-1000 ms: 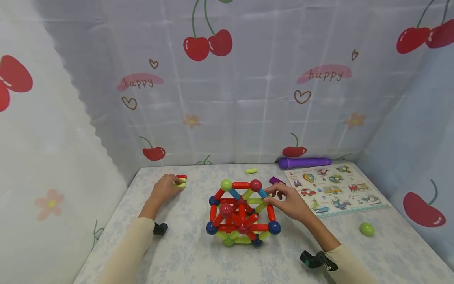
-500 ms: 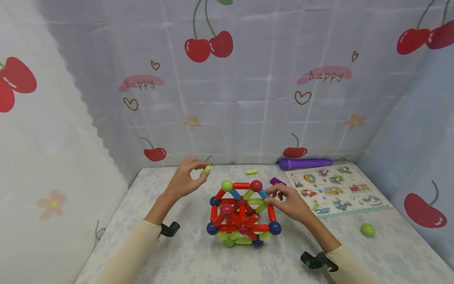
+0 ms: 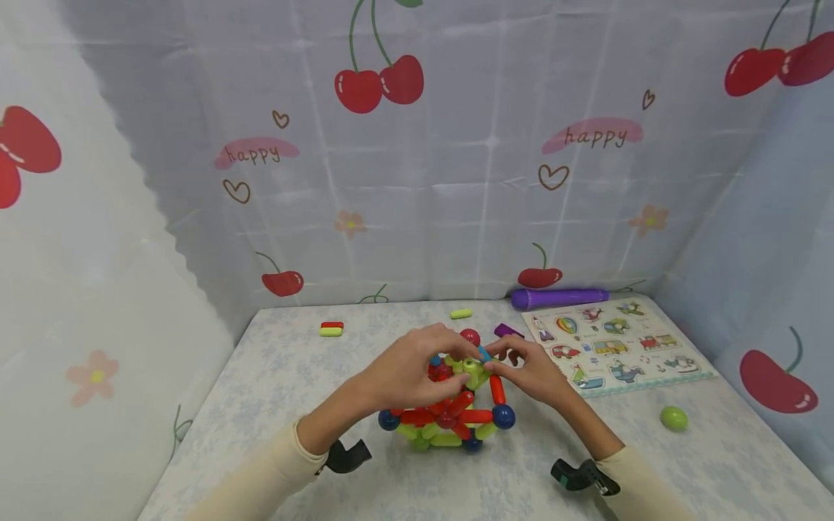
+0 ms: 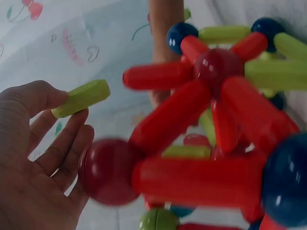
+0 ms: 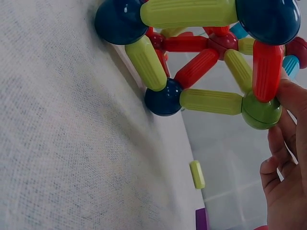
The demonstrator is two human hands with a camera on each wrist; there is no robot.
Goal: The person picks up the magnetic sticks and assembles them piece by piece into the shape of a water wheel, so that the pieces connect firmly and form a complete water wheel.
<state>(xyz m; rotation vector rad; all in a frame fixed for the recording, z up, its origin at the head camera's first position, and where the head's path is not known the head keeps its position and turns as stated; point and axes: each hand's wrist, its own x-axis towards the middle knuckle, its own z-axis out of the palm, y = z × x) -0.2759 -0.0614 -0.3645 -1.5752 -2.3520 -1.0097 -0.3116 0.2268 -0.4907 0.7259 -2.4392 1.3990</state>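
A frame (image 3: pixel 476 417) of red, light green and blue magnetic sticks and red, green and navy balls stands mid-table. Between thumb and fingers, my left hand (image 3: pixel 417 369) pinches a light green magnetic stick (image 4: pixel 82 99), held over the frame's upper part; in the left wrist view it is apart from the nearby red stick end (image 4: pixel 156 75). My right hand (image 3: pixel 531 369) grips the frame's upper right corner, with its fingers at a green ball (image 5: pixel 262 111). The left hand hides part of the frame's top in the head view.
At the back left lie a red stick (image 3: pixel 332 324) and a green stick (image 3: pixel 331 332). Another green stick (image 3: pixel 461 313) lies behind the frame, near a purple piece (image 3: pixel 508 331). A purple tube (image 3: pixel 560 298), a picture board (image 3: pixel 612 347) and a green ball (image 3: pixel 674 418) occupy the right.
My left hand has picked up a green stick from the back left and carried it rightward to the top of the frame. My right hand keeps its place on the frame.
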